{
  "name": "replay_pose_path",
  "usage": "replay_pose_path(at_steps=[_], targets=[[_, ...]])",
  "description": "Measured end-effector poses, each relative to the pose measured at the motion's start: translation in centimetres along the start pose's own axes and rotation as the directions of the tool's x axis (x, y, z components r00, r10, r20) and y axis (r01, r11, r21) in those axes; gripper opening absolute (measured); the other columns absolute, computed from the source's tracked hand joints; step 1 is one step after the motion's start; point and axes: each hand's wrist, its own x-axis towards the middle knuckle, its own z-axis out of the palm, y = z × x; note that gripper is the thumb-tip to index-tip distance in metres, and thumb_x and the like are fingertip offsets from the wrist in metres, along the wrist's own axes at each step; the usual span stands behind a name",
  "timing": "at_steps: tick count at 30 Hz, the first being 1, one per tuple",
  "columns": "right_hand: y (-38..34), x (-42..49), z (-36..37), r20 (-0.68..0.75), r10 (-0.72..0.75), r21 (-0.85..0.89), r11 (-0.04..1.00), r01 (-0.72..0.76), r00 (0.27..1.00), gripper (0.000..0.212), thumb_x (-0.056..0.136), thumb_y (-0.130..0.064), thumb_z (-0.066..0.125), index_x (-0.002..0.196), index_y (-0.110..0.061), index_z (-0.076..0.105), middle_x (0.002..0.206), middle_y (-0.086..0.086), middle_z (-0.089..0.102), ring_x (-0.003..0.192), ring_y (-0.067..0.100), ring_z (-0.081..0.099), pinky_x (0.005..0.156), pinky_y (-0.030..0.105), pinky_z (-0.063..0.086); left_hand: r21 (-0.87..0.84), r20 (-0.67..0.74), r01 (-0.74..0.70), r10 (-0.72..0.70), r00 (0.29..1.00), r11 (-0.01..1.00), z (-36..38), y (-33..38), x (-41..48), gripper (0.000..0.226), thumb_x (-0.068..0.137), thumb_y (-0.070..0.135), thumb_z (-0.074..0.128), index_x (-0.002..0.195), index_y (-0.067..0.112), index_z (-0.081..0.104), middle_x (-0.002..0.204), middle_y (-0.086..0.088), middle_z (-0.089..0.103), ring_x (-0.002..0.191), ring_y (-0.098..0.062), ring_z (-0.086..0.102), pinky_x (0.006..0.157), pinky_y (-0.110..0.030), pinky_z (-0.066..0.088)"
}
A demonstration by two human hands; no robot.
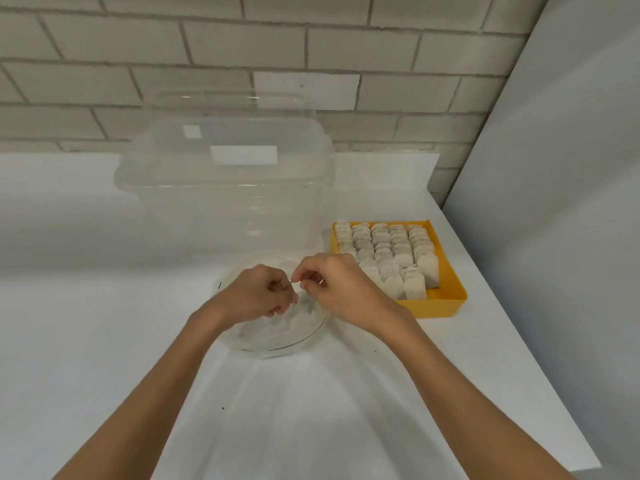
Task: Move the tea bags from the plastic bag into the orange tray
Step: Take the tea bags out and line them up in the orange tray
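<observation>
A clear plastic bag (pixel 277 336) lies on the white table in front of me, with pale tea bags (pixel 304 311) dimly visible inside it. My left hand (pixel 256 294) and my right hand (pixel 341 289) are both over the bag, fingers pinched together near its top. They seem to grip the bag's film or a tea bag, which one I cannot make out. To the right stands the orange tray (pixel 450 282), filled with several rows of upright white tea bags (pixel 388 254).
A large clear plastic box (pixel 225 188) with a lid stands behind the bag, against a grey brick wall. The white table (pixel 104 341) ends at the right, where a grey panel (pixel 554 202) rises.
</observation>
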Motion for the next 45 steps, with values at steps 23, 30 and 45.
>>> replay_pose_path(at_steps=[23, 30, 45], targets=[[-1.6, 2.1, 5.2, 0.23, 0.174, -0.57, 0.821, -0.012, 0.958, 0.12, 0.079, -0.009, 0.069, 0.145, -0.037, -0.026, 0.148, 0.004, 0.04, 0.122, 0.03, 0.051, 0.078, 0.036, 0.044, 0.584, -0.294, 0.284, -0.128, 0.947, 0.761, 0.1, -5.6, -2.3, 0.111, 0.074, 0.065, 0.065, 0.15, 0.036, -0.01, 0.159, -0.006, -0.012, 0.146, -0.033, -0.009, 0.116, -0.056, 0.001], [-0.8, 2.8, 6.6, 0.304, 0.291, -0.575, 0.815, -0.069, 0.907, 0.063, 0.087, -0.002, 0.055, 0.144, -0.014, 0.029, 0.142, 0.007, 0.041, 0.124, 0.031, 0.047, 0.084, 0.038, 0.044, 0.509, -0.201, 0.17, -0.076, 0.977, 0.844, 1.3, -6.2, -1.8, 0.068, 0.082, 0.047, 0.064, 0.141, 0.038, 0.032, 0.144, 0.004, 0.038, 0.133, -0.02, 0.034, 0.106, -0.032, 0.024], [-0.1, 2.2, 5.3, 0.33, 0.279, -0.172, 0.957, -0.233, 0.902, 0.08, 0.091, -0.005, 0.051, 0.152, -0.026, 0.005, 0.127, 0.015, 0.047, 0.116, 0.031, 0.048, 0.088, 0.033, 0.043, 0.126, -0.186, 0.11, -0.085, 0.979, 0.986, 4.1, -5.9, 1.4, 0.047, 0.075, 0.033, 0.076, 0.113, 0.026, 0.049, 0.102, 0.002, 0.044, 0.104, -0.021, 0.036, 0.084, -0.026, 0.033]])
